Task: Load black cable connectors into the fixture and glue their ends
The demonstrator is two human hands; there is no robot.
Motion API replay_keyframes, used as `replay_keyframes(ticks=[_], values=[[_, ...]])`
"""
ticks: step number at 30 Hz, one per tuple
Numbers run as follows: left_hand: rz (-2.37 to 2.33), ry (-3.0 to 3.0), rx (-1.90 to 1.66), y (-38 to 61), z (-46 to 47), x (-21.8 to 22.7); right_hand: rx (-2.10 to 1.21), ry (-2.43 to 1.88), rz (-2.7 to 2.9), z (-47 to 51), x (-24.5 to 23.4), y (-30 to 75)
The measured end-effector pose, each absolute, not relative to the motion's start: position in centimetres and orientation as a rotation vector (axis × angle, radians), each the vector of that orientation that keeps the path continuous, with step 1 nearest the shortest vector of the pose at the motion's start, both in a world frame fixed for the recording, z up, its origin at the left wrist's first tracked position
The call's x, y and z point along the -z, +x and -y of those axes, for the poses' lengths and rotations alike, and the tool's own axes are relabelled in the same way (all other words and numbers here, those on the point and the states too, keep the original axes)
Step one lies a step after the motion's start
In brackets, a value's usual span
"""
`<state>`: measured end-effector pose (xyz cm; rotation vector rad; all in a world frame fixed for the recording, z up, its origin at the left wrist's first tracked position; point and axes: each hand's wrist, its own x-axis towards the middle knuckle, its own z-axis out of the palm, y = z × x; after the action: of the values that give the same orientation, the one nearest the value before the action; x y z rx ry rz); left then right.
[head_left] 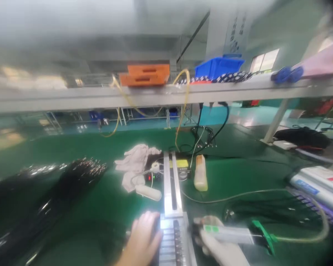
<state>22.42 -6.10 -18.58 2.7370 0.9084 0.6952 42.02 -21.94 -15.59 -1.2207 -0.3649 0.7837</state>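
Observation:
At the bottom centre, a metal fixture (174, 240) with rows of slots lies on the green mat, with a long rail (172, 188) running away from it. My left hand (143, 238) rests against the fixture's left side, fingers curled on its edge. My right hand (223, 247) is closed round a white pen-like tool (227, 233) with a green label, its tip at the fixture's right side. A hose (308, 236) leads from the tool's back end. The picture is smeared by motion.
A heap of black cables (58, 199) fills the left. A white cloth (135, 162), a yellow-labelled box (181, 166) and a pale bottle (200, 173) lie behind the rail. A white and blue device (319, 186) sits right. The shelf above holds orange trays (145, 75) and a blue bin (218, 66).

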Motion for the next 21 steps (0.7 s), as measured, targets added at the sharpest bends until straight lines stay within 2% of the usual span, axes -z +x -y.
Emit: replay_keyframes(ticks=[6, 14, 21], values=[[-0.930, 2.685, -0.601, 23.4, 7.1, 19.0, -0.716, -1.309, 0.431, 20.7, 15.7, 42.2], [-0.852, 2.641, -0.548, 22.6, 8.0, 18.1, -0.189, -1.513, 1.101, 22.7, 11.9, 41.6], [-0.488, 2.980, -0.664, 22.2, 8.4, 17.1, -0.144, -1.556, 1.305, 22.8, 12.5, 42.5]])
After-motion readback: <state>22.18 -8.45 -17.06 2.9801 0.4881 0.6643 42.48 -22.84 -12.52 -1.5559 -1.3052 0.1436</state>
